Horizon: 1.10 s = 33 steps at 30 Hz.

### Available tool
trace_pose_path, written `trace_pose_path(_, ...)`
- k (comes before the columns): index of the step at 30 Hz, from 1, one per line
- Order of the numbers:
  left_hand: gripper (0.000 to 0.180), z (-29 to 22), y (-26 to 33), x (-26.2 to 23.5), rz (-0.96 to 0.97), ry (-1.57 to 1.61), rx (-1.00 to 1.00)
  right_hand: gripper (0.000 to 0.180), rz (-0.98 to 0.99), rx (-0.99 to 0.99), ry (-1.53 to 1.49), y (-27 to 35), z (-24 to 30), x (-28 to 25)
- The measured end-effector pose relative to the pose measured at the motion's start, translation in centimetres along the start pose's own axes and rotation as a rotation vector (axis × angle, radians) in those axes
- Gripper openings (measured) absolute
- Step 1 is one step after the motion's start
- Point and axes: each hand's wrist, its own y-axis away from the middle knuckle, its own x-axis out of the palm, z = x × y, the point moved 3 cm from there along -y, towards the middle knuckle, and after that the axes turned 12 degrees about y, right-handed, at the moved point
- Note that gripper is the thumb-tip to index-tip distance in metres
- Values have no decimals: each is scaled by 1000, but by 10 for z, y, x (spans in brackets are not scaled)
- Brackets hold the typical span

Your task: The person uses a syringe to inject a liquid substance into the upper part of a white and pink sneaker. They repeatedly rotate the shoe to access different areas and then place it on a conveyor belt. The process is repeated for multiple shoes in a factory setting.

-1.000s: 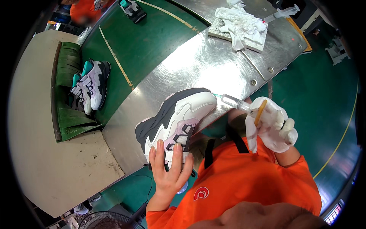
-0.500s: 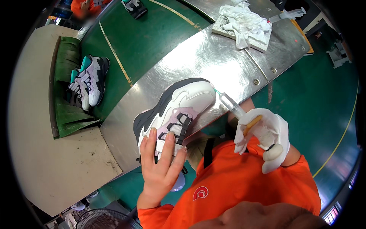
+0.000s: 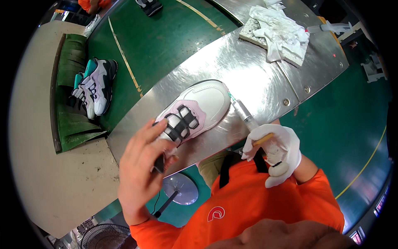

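Observation:
A white sneaker [image 3: 213,101] with pink panels, black lace loops and a dark sole edge rests on the metal table, its toe pointing up and right. My bare left hand [image 3: 143,168] grips it at the ankle opening, fingers over the tongue; the thumb side is partly blurred. In my white-gloved right hand [image 3: 280,151] is a clear syringe [image 3: 243,113]. Its greenish needle tip reaches the sneaker's toe edge, where I cannot tell whether it touches. A yellowish strip [image 3: 263,139] shows among the gloved fingers.
A white cloth [image 3: 280,31] lies on a speckled block [image 3: 253,35], with another syringe [image 3: 329,28] alongside. Two sneakers [image 3: 97,89] stand by a green slatted flap [image 3: 72,103] at left. A fan [image 3: 105,237] sits below left. Another person's orange sleeve [image 3: 85,5] shows far off.
The sneaker has turned from lying tilted on its side to showing its top and laces. My left hand has shifted left to its ankle opening. The syringe stays at the toe.

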Motion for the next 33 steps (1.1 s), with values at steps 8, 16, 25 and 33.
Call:
trace_pose_path(8, 41, 32, -45, -21, 205, 259, -157, 91, -36, -10, 31, -2, -38, -3)
trace_pose_path(16, 86, 81, -98, -51, 631, 679, -305, 88, -39, -63, -48, 1, -47, -1)
trace_pose_path(25, 46, 86, -168, 55, 901, 454, -195, 87, -72, -6, -138, 4, -45, -5)
trace_pose_path(33, 37, 43, -135, 33, 535, 509, -238, 94, -83, -106, -278, -7, -5, -19)
